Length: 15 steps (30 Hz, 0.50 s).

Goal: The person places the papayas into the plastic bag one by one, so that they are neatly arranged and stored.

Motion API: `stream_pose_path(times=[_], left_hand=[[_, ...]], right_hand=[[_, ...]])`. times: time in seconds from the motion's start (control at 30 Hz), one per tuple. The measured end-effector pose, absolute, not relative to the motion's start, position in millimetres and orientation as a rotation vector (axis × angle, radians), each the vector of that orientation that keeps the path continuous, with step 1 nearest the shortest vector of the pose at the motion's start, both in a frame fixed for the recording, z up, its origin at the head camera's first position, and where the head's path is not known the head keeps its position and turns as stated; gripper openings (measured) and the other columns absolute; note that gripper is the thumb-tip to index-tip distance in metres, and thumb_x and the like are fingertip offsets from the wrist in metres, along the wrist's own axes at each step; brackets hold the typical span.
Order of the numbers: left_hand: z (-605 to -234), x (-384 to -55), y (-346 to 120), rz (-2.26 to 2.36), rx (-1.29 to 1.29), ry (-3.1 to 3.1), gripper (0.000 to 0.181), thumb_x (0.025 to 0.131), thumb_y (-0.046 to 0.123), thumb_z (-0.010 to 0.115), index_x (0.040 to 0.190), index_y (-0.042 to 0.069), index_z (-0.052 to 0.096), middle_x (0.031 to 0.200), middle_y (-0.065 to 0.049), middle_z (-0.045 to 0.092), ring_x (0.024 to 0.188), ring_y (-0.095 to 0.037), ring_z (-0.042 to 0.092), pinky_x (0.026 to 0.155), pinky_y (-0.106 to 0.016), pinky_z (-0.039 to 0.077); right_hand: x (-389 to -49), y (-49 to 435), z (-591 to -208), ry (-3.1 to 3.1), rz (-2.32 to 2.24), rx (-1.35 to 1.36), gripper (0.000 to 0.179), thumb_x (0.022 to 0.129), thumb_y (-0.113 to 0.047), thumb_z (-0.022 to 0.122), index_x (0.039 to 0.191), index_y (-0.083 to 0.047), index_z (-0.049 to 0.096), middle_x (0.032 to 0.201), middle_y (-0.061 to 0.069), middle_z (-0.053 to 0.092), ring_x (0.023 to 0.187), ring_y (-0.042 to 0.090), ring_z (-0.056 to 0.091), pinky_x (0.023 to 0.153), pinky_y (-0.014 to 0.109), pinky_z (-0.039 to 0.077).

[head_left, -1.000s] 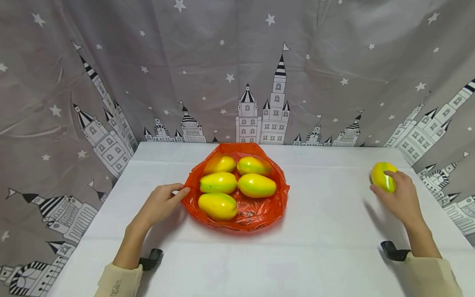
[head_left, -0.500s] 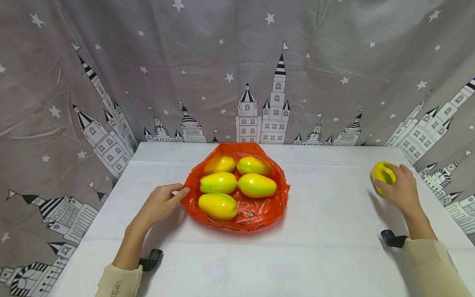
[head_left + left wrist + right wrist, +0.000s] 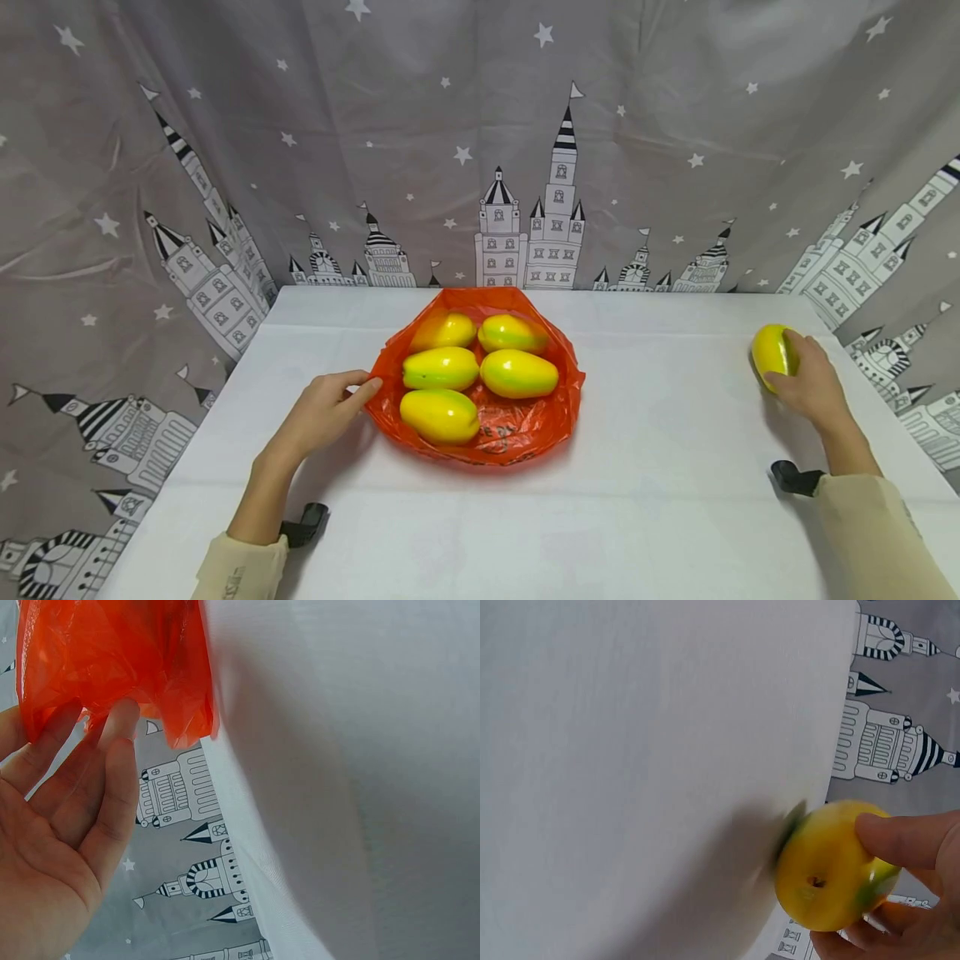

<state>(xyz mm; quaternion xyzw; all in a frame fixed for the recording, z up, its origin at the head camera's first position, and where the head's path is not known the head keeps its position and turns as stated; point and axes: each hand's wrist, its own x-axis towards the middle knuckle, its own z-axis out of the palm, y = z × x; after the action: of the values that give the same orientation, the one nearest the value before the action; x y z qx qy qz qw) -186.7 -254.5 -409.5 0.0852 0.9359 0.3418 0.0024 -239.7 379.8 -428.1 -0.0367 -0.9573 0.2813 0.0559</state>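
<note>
A red plastic bag (image 3: 528, 433) lies spread open on the white table, holding several smooth yellow-green mangoes (image 3: 519, 374). My left hand (image 3: 326, 414) is at the bag's left side, pinching its rim between thumb and fingers. The left wrist view shows the fingers of the left hand (image 3: 75, 802) against the thin red film (image 3: 112, 660). Far to the right, my right hand (image 3: 813, 383) grips a single mango (image 3: 771, 357). Seen from the right wrist, the thumb presses one side of this mango (image 3: 821, 862) and the fingers curl beneath; its small brown stem end faces the camera.
The white table (image 3: 660, 450) stretches between the bag and the right hand. A grey curtain (image 3: 420, 125) printed with castles and stars hangs behind it and along both sides. A black wrist mount (image 3: 303, 525) sits at the left cuff, another (image 3: 797, 479) at the right.
My right hand has shifted slightly around the mango, its forearm sliding forward and its fingers settling along the fruit's right side. The mango has turned a little. My left hand and the bag stay put.
</note>
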Motion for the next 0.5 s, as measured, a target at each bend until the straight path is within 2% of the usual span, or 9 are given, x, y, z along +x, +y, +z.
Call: stream_pose_path(times=[0.2,0.3,0.5], left_hand=[[-409.6,-187.1,-254.2,1.07,0.275,2.937,0.039,0.102,0.033,0.055,0.118,0.001,0.069,0.108,-0.012,0.07,0.086,-0.023,0.063,0.081,-0.045,0.055],[-410.3,-187.3,-254.1,1.071,0.272,2.938,0.039,0.102,0.034,0.054,0.118,0.001,0.069,0.108,-0.012,0.07,0.086,-0.023,0.063,0.081,-0.045,0.054],[-412.6,-187.9,-253.4,1.074,0.291,2.945,0.039,0.102,0.034,0.055,0.117,0.002,0.069,0.107,-0.012,0.07,0.085,-0.023,0.063,0.081,-0.044,0.054]], right_hand=[[-236.4,383.3,-422.8,-2.946,0.995,-0.012,0.084,0.08,0.011,0.056,0.147,0.018,0.005,0.143,0.047,0.015,0.125,0.063,0.022,0.106,0.072,0.013],[-235.8,382.8,-419.2,-2.988,1.032,0.044,0.086,0.079,0.01,0.058,0.147,0.018,0.005,0.141,0.047,0.019,0.122,0.061,0.026,0.103,0.073,0.017],[-233.5,381.6,-416.2,-3.057,1.02,0.026,0.082,0.088,-0.007,0.066,0.144,0.021,0.014,0.139,0.046,0.024,0.12,0.059,0.032,0.097,0.072,0.028]])
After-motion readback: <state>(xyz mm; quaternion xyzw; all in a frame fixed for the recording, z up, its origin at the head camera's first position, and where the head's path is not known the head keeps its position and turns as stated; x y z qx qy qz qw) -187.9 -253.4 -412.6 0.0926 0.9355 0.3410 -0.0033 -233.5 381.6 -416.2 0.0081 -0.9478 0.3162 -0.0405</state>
